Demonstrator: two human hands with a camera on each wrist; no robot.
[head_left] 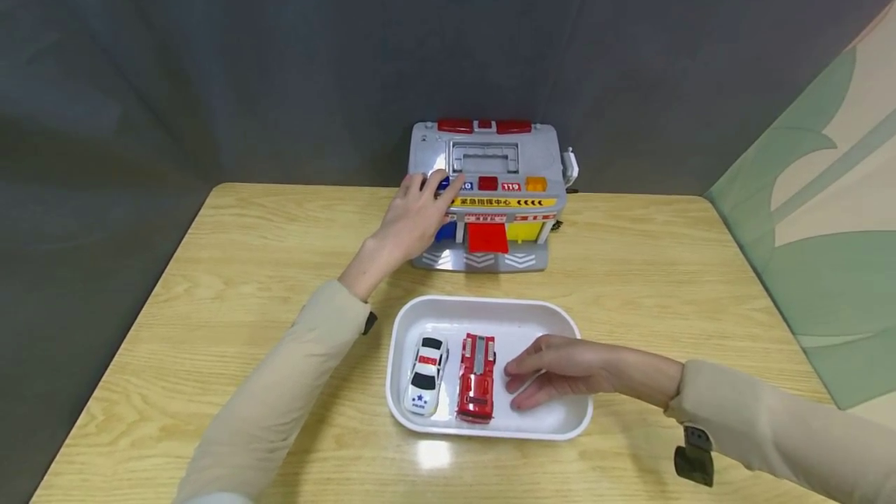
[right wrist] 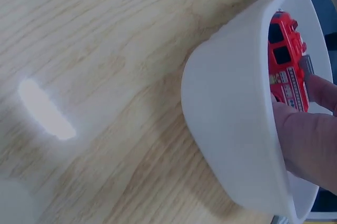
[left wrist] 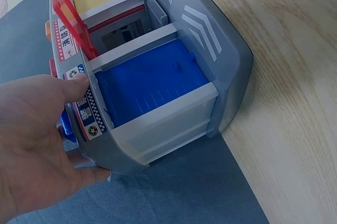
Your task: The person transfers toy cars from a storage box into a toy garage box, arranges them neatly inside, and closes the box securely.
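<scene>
Head view puts the right hand (head_left: 560, 376) nearest, inside the white tray (head_left: 448, 307), fingers relaxed and slightly apart, their tips just beside the red fire truck (head_left: 477, 376) without clamping it. Beyond the truck, on the side away from those fingertips, lies the white police car (head_left: 426, 374). Both look light, rigid and smooth, so a pinch across the truck's flanks should hold best. Farther off, the left hand (head_left: 413, 216) rests straight fingers on the blue button of the toy station (head_left: 490, 193), whose red door stands raised.
</scene>
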